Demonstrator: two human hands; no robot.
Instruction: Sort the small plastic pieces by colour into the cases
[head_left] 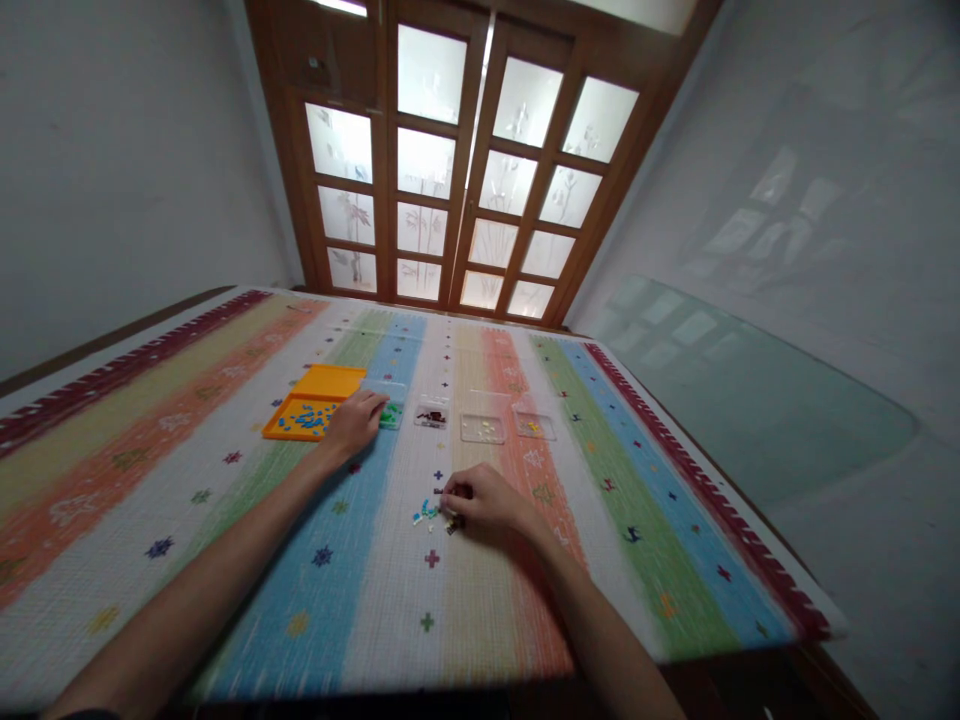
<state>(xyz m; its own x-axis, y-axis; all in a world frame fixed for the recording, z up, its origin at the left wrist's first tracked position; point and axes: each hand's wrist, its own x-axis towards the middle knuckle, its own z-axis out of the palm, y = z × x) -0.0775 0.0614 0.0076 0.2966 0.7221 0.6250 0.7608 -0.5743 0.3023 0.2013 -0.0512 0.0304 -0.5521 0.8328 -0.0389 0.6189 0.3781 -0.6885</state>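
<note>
My left hand [355, 424] reaches over the right side of an orange case [328, 379] that holds many small blue pieces [306, 416]. Its fingers are pinched together at a small clear box with green pieces [390, 414]; whatever they grip is too small to make out. Closer to me, my right hand [484, 497] is closed, thumb against fingers, at a loose pile of small blue, pale and dark pieces [427, 511] on the cloth. Part of that pile lies hidden under the right fingers, and I cannot tell what is between them.
A clear box with dark brown pieces [431, 416] stands right of the green one. Further right are a clear box with pale pieces [482, 429] and another with yellow pieces [535, 426]. A striped tablecloth [322, 610] covers the table. Beyond are wooden glass-paned doors [465, 215].
</note>
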